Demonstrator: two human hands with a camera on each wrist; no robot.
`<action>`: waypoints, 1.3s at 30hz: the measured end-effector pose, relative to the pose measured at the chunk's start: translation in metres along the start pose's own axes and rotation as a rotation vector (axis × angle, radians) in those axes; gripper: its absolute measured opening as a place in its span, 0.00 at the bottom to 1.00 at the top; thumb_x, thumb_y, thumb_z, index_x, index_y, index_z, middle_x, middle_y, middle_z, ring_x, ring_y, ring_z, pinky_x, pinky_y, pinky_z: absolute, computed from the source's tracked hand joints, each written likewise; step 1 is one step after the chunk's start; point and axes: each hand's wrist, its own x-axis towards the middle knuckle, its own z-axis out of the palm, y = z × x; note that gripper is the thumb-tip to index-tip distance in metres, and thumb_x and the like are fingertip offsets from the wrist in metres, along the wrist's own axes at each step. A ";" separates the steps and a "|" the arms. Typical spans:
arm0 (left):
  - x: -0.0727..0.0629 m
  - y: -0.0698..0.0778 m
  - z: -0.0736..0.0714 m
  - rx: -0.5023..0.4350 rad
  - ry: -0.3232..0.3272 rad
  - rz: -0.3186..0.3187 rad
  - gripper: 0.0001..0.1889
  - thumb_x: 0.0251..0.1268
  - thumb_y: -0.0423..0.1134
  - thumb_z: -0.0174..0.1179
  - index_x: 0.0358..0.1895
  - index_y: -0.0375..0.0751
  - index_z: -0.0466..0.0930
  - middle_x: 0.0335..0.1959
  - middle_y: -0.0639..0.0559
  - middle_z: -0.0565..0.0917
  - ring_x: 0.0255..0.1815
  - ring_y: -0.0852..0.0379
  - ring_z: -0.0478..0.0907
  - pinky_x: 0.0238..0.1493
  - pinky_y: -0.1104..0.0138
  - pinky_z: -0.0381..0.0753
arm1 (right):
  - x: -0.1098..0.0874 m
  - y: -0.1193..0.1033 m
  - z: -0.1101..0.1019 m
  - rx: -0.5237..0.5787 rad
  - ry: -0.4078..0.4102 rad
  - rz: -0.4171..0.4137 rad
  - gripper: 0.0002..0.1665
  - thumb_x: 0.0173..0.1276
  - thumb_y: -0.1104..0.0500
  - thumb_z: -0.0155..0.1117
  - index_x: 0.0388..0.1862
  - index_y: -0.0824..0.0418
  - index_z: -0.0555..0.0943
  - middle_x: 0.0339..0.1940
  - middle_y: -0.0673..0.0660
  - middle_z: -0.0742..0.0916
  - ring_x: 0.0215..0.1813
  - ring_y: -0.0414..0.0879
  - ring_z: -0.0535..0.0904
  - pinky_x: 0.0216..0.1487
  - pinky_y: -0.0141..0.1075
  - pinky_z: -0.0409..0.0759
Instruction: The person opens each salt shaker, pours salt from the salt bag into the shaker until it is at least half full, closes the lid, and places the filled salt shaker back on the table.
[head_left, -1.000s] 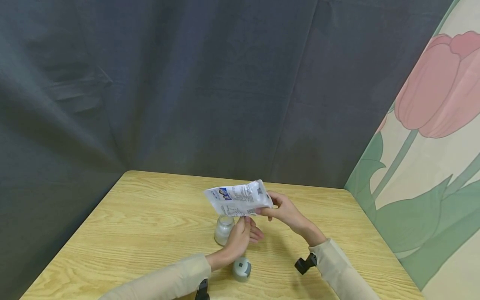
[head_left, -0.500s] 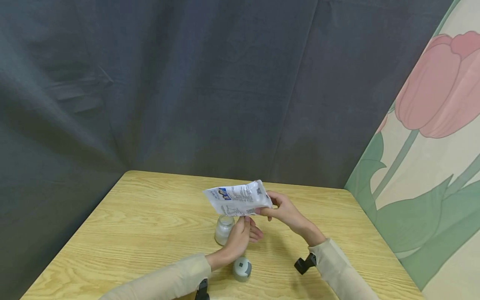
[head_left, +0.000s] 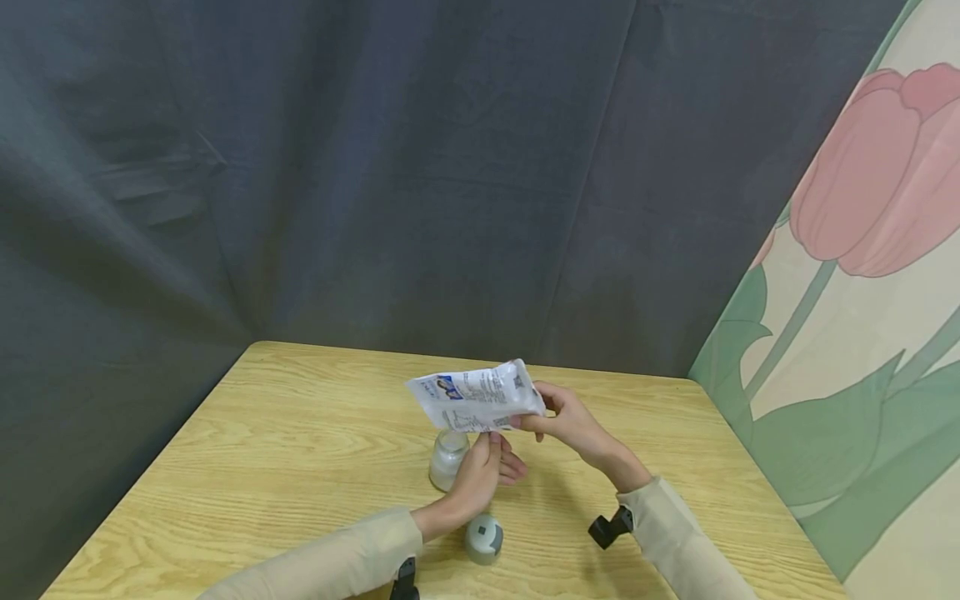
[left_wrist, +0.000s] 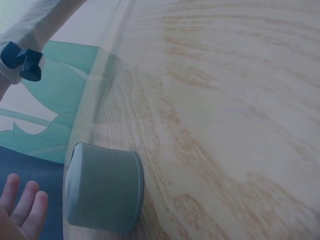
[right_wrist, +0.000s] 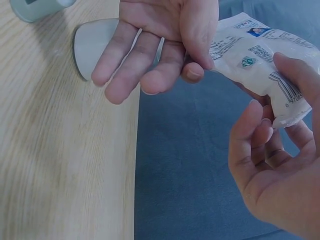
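Observation:
A white printed plastic bag (head_left: 480, 398) hangs tilted above a small jar (head_left: 447, 461) with an uncovered mouth. My right hand (head_left: 573, 425) grips the bag's right end, its thumb on the printed face. My left hand (head_left: 474, 479) pinches the bag's lower edge between thumb and forefinger, and the other fingers (right_wrist: 135, 55) stretch out loosely. In the right wrist view the bag (right_wrist: 250, 45) runs between both hands. The jar stands just left of my left hand and looks pale inside; the bag's far end hides whatever lies behind it.
A grey-green cap-like piece (head_left: 483, 539) stands on the wooden table (head_left: 300, 433) in front of my left hand, close to the left wrist. A dark curtain (head_left: 420, 183) hangs behind the table. At the right is a tulip-patterned wall (head_left: 840, 333).

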 end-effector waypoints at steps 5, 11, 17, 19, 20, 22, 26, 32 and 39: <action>-0.001 0.000 0.000 0.005 -0.005 0.009 0.20 0.85 0.42 0.24 0.45 0.32 0.65 0.34 0.41 0.83 0.38 0.45 0.85 0.42 0.62 0.87 | 0.000 0.001 -0.001 -0.002 0.000 0.002 0.23 0.68 0.61 0.67 0.62 0.60 0.78 0.53 0.58 0.84 0.43 0.54 0.75 0.31 0.41 0.81; -0.002 0.000 0.000 0.007 -0.009 -0.003 0.20 0.85 0.41 0.25 0.46 0.30 0.65 0.35 0.42 0.83 0.39 0.44 0.85 0.42 0.63 0.86 | 0.000 0.001 0.000 0.000 -0.005 -0.004 0.23 0.68 0.62 0.67 0.61 0.60 0.78 0.53 0.59 0.84 0.43 0.53 0.75 0.30 0.41 0.81; -0.005 -0.002 0.000 0.005 -0.011 0.008 0.21 0.85 0.42 0.24 0.46 0.30 0.65 0.34 0.41 0.84 0.38 0.43 0.85 0.41 0.62 0.87 | 0.000 0.002 0.001 0.004 -0.013 -0.009 0.22 0.68 0.63 0.67 0.60 0.61 0.79 0.52 0.59 0.84 0.42 0.52 0.76 0.29 0.39 0.82; -0.006 -0.003 0.000 0.005 -0.010 0.009 0.21 0.85 0.42 0.24 0.46 0.30 0.65 0.34 0.40 0.84 0.38 0.42 0.85 0.41 0.62 0.87 | 0.000 0.002 0.002 0.006 -0.015 -0.010 0.21 0.68 0.63 0.68 0.59 0.60 0.79 0.52 0.59 0.84 0.42 0.52 0.76 0.29 0.38 0.81; -0.006 -0.004 0.000 0.006 -0.010 0.008 0.22 0.85 0.42 0.24 0.46 0.30 0.65 0.35 0.40 0.84 0.38 0.42 0.85 0.42 0.62 0.87 | 0.000 0.002 0.002 0.007 -0.016 -0.010 0.21 0.67 0.63 0.68 0.59 0.60 0.79 0.51 0.58 0.84 0.41 0.52 0.76 0.29 0.39 0.82; -0.007 -0.004 0.000 0.001 -0.010 0.005 0.21 0.85 0.42 0.24 0.46 0.30 0.65 0.35 0.41 0.84 0.38 0.40 0.85 0.42 0.62 0.87 | 0.000 0.002 0.003 0.005 -0.017 -0.009 0.20 0.67 0.62 0.68 0.58 0.60 0.80 0.51 0.58 0.84 0.41 0.52 0.76 0.29 0.40 0.82; -0.010 -0.003 0.000 -0.019 -0.015 0.002 0.20 0.85 0.41 0.25 0.46 0.30 0.65 0.35 0.40 0.84 0.39 0.38 0.84 0.42 0.60 0.87 | 0.000 0.003 0.003 0.003 -0.021 -0.004 0.19 0.67 0.62 0.68 0.57 0.58 0.81 0.50 0.58 0.85 0.40 0.51 0.76 0.28 0.44 0.82; -0.011 -0.002 -0.001 -0.041 -0.027 -0.001 0.20 0.85 0.42 0.26 0.46 0.30 0.65 0.36 0.39 0.83 0.39 0.40 0.84 0.43 0.57 0.87 | 0.000 0.004 0.003 0.013 -0.035 -0.007 0.20 0.68 0.61 0.68 0.58 0.58 0.80 0.51 0.58 0.84 0.41 0.52 0.76 0.29 0.41 0.81; -0.010 -0.003 -0.001 -0.034 -0.023 0.009 0.20 0.85 0.42 0.25 0.46 0.30 0.64 0.35 0.39 0.84 0.39 0.39 0.84 0.43 0.57 0.87 | 0.000 0.005 0.003 0.016 -0.030 -0.008 0.21 0.67 0.62 0.68 0.59 0.58 0.80 0.52 0.57 0.84 0.41 0.52 0.76 0.29 0.38 0.81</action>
